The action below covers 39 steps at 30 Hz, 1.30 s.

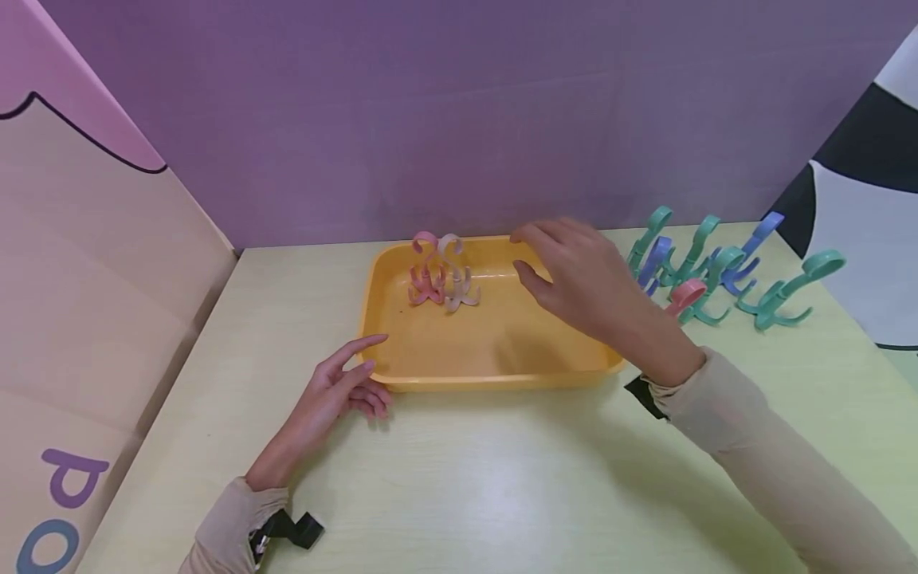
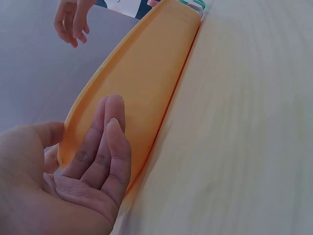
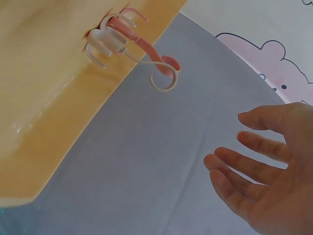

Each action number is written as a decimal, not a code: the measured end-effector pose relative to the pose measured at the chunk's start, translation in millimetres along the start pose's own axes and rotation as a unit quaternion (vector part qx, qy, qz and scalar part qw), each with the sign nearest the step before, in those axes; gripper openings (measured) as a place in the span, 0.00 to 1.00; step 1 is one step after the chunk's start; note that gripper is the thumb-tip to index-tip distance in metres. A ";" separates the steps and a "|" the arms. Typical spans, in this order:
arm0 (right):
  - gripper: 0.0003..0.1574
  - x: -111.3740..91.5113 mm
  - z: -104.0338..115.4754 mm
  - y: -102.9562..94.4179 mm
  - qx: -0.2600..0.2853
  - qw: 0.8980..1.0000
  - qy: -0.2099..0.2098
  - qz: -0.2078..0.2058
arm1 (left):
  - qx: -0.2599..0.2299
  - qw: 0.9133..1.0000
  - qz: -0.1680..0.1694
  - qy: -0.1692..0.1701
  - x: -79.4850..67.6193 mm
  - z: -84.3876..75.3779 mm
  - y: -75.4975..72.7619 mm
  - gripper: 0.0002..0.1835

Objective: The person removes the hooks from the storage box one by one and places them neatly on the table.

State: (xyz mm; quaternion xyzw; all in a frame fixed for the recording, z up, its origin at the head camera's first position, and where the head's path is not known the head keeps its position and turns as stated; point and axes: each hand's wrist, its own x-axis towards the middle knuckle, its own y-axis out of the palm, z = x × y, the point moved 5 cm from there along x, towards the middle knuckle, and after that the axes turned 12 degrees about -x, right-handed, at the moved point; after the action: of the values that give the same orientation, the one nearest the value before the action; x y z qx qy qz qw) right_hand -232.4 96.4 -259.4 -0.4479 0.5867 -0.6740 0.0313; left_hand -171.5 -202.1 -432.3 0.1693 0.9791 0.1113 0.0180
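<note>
A yellow tray [image 1: 430, 351] lies on the table, with a pink hook hanger [image 1: 426, 285] and a pale, whitish-pink hook hanger [image 1: 460, 296] standing side by side in its far left part. My left hand [image 1: 331, 395] is at the tray's near left corner, thumb and index finger at the rim, the other fingers loosely bent against or beside the wall. Above the tray's right half hovers my right hand [image 1: 581, 275], its fingers apart and nothing between them. In the right wrist view both hangers [image 3: 110, 39] stand away from that hand [image 3: 264, 166].
Right of the tray stand several more hook hangers: green ones [image 1: 782, 295], blue ones [image 1: 760, 231] and a red-pink one [image 1: 686, 295], partly behind my right wrist. A purple wall [image 1: 459, 119] closes off the table's back, and a pale panel [image 1: 107, 263] its left side.
</note>
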 end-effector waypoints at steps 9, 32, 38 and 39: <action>0.14 21.2 7.6 16.6 0.004 1.000 -0.001 0.030 | -0.002 1.000 0.001 0.003 -0.5 -0.6 0.7 0.26; 0.13 60.8 18.6 77.7 0.032 0.995 -0.008 0.095 | -0.008 1.000 0.001 0.005 0.3 -1.0 1.0 0.26; 0.22 65.4 22.2 93.7 0.026 0.988 0.008 0.153 | -0.006 1.000 0.001 0.003 0.0 -0.8 1.0 0.26; 0.23 65.8 23.0 96.0 0.024 0.987 0.008 0.159 | -0.004 1.000 0.001 0.003 0.0 -0.5 0.7 0.26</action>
State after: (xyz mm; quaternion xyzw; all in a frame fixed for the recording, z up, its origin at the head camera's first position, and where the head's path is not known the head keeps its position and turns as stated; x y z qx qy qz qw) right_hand -303.3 11.7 -302.8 -0.3429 0.6344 -0.6776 0.1441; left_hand -171.4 -201.5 -431.7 0.1694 0.9786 0.1153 0.0159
